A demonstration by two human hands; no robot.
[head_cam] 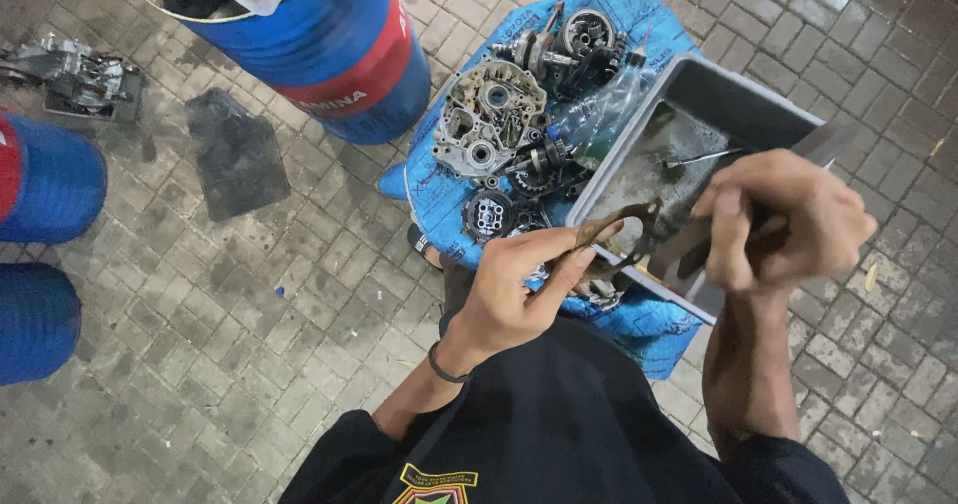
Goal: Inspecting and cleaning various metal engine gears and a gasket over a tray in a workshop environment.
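Dark sleeves frame the shot, and up comes the left hand, pinching a thin brown flat gasket with cut-out openings by its near edge, held over the rim of the grey rectangular plastic tub. Right hand is closed round a flat grey metal blade, laid against it. Flimsy, light, tearable, I'd say: support it close by the worked edge. Greasy cast-metal engine parts crowd the blue sheet.

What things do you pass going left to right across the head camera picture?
Grey metal engine part on the paving → dark square mat → big blue drum with red band → silver engine casing → grey plastic tray.
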